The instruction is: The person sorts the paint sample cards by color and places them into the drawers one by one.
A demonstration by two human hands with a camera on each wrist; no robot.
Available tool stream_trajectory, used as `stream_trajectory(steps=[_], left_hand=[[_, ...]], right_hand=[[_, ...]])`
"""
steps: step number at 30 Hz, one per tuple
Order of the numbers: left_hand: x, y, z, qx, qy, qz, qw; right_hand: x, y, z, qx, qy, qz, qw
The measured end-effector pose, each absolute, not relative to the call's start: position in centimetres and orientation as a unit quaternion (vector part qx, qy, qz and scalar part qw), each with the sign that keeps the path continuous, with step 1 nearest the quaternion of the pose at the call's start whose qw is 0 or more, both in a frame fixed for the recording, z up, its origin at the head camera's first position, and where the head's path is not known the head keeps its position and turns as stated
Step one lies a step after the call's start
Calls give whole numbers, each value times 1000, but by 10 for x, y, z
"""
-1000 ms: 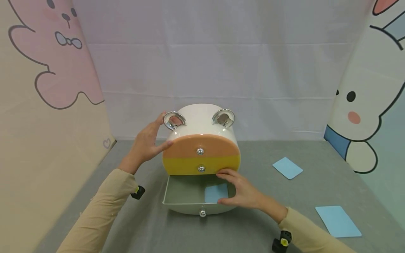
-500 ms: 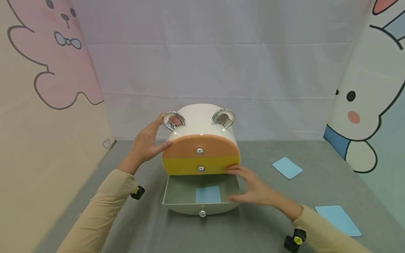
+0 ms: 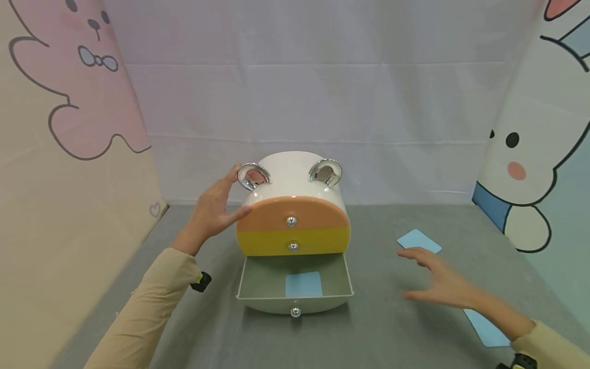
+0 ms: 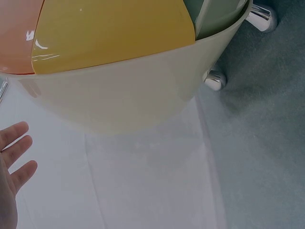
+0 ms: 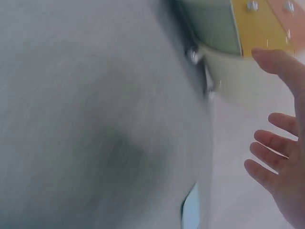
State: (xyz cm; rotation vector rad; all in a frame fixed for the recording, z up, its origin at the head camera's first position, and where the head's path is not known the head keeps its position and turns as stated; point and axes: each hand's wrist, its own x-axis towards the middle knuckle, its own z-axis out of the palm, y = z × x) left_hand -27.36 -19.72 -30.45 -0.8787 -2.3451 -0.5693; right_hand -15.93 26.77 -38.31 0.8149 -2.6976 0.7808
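A small white storage chest (image 3: pixel 295 171) with two silver ears stands mid-table in the head view. Its orange drawer (image 3: pixel 262 215) and yellow drawer (image 3: pixel 262 242) are closed, while the green bottom drawer (image 3: pixel 258 277) is pulled out. One light-blue card (image 3: pixel 304 285) lies inside that drawer. My left hand (image 3: pixel 209 210) rests at the chest's left side, thumb at the front edge and fingers partly behind an ear. To the right, my right hand (image 3: pixel 444 282) hovers with fingers spread, holding nothing, between two more blue cards.
One blue card (image 3: pixel 418 240) lies at the back right of the grey table (image 3: pixel 378 328). Another card (image 3: pixel 486 330) lies nearer, partly covered by my right forearm. A white cloth (image 3: pixel 299 102) hangs behind, with printed panels on both sides.
The right hand has left the green drawer and moved right over the table. The card in the drawer slid slightly left, then stayed. My left hand has kept its place.
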Motion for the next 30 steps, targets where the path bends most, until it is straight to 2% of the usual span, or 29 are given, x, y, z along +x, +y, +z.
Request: stream_trajectory(steps=[7,12,15,20,23,26,30], left_hand=[[-272,-196,-306,-329,-873,-212,289],[-272,-194,-306,-331,-872,-215,290],[-272,-194,-306,-330,-871,-217,291],[-272,-194,-306,-332,-870,-219,293],[-273,-194,-307,-333,-869,-218,293],[-274,-194,-307,-332,-869,-218,296],[-275,-195,-307,-335,-866,-217,301]], right_hand=[[-143,350,-404,195,-947,249,51],[-131,388,-421,160,-965,207,-8],[-126,399,-429,144,-972,184,-34],[-119,411,-438,137,-981,135,-24],[-118,416,-441,116,-984,118,-59],[-119,418,-443,87,-982,119,-120],[-122,419,-446,79,-979,122,-142]])
